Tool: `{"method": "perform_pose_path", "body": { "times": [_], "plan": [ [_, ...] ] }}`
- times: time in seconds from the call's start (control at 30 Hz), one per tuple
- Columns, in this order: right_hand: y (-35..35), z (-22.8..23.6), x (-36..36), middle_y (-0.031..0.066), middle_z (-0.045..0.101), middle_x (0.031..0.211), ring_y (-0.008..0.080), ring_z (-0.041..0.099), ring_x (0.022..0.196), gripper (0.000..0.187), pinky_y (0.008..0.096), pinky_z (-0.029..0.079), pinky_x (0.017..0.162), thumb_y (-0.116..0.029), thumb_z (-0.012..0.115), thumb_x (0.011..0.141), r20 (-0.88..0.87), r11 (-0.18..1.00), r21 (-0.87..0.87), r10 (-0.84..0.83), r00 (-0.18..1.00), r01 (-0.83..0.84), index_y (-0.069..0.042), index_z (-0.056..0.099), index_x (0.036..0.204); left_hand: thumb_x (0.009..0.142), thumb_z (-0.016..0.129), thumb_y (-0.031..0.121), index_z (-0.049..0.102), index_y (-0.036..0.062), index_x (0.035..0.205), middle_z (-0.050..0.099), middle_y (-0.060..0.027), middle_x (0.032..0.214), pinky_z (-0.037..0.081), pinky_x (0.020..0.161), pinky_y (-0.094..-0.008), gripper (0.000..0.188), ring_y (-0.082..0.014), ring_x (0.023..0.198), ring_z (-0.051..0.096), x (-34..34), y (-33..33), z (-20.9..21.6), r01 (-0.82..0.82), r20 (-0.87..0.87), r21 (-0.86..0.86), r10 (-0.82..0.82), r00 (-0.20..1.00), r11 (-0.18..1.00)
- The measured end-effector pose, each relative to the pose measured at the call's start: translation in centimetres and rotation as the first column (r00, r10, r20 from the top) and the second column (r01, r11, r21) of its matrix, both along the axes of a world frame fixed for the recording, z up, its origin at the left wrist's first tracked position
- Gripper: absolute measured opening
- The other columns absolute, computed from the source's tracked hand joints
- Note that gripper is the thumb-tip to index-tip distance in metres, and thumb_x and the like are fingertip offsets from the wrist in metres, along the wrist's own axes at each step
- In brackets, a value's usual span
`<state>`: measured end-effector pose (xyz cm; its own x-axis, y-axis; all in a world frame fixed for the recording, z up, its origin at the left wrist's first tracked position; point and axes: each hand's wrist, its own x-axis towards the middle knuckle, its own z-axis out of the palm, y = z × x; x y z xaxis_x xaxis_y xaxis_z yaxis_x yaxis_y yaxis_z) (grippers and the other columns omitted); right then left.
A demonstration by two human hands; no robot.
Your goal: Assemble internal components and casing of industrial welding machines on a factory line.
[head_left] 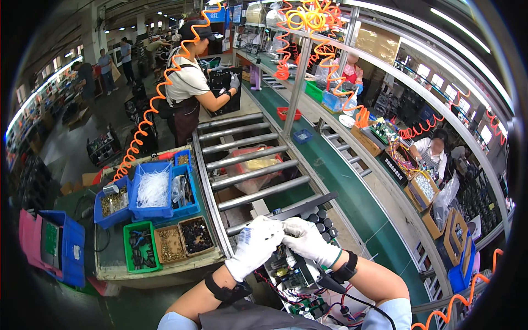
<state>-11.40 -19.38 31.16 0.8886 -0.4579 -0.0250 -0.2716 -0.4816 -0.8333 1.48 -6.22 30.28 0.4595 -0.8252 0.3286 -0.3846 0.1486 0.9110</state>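
Observation:
My left hand (254,246) and my right hand (309,242), both in white gloves, meet above an open electronic unit. The fingers of each hand are closed and come together at the tips. What they pinch is too small or too hidden to make out. Under them lies the unit's circuit board (289,275), with wires (345,311) in red, black and other colours nearer to me. Several black cylindrical capacitors (320,218) stand just beyond my right hand. A long dark bar (309,204) lies across the unit's far end.
Metal rollers (247,159) run ahead, beside a green conveyor belt (352,190). On the left bench are a blue bin of white cable ties (152,187), a green bin (141,247) and boxes of screws (170,245). A co-worker (187,82) handles a black panel (224,91). Orange coiled hoses (144,124) hang down.

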Motion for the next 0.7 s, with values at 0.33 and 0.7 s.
{"method": "perform_pose_path", "body": {
  "times": [0.33, 0.7],
  "plan": [
    [-0.4, 1.8, 0.7, 0.0062, 0.066, 0.113, 0.0126, 0.061, 0.104, 0.038, 0.0296, 0.049, 0.094, -0.011, 0.069, 0.087, 0.029, 0.955, 0.284, 0.085, 0.996, -0.090, 0.002, 0.057, 0.121, 0.089, 0.064, -0.005, 0.066, 0.0003, 0.102, 0.058, -0.0034, 0.105, 0.047, 0.079, -0.0219, 0.014, -0.0102, 0.090, 0.059, 1.1, 1.4, -2.2, 0.306, -0.639, -0.214, -0.370, 0.674, 0.927],
    [2.6, 2.3, 2.7, 0.0125, 0.060, 0.072, 0.0342, 0.061, 0.069, 0.025, 0.0452, 0.047, 0.066, -0.026, 0.070, 0.075, -0.150, 0.531, -0.833, 0.057, 0.987, -0.158, -0.008, 0.058, 0.087, 0.093, 0.056, -0.005, 0.058, -0.0010, 0.104, 0.058, -0.0015, 0.089, 0.047, 0.076, -0.0231, 0.012, -0.0103, 0.084, 0.057, -0.2, 1.7, -3.5, 0.211, -0.824, -0.360, -0.416, 0.384, 0.909]
  ]
}}
